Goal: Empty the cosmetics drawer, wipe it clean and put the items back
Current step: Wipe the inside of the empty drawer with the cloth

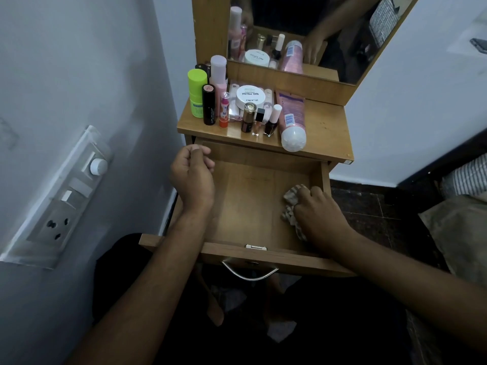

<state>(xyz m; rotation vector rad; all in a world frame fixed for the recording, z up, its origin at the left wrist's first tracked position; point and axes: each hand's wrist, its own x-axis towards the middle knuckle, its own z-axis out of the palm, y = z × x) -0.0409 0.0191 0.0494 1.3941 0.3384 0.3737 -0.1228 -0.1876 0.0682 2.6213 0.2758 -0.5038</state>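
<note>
The wooden drawer (253, 201) is pulled out and holds no cosmetics. My right hand (320, 217) presses a checked cloth (291, 206) onto the drawer floor at its right side. My left hand (192, 175) hovers over the drawer's left wall, fingers loosely curled with nothing in them. The cosmetics stand on the tabletop (324, 127) above: a green stick (197, 92), a black lipstick (209, 104), a white nail polish remover tub (250, 95) on a clear box, small nail polish bottles (271, 119) and a pink tube (291, 119) lying on its side.
A mirror (303, 30) rises behind the tabletop. A wall with a switch and socket panel (66, 196) is close on the left. A metal handle (249, 272) hangs on the drawer front. Bedding (463, 180) lies at the right, over a dark tiled floor.
</note>
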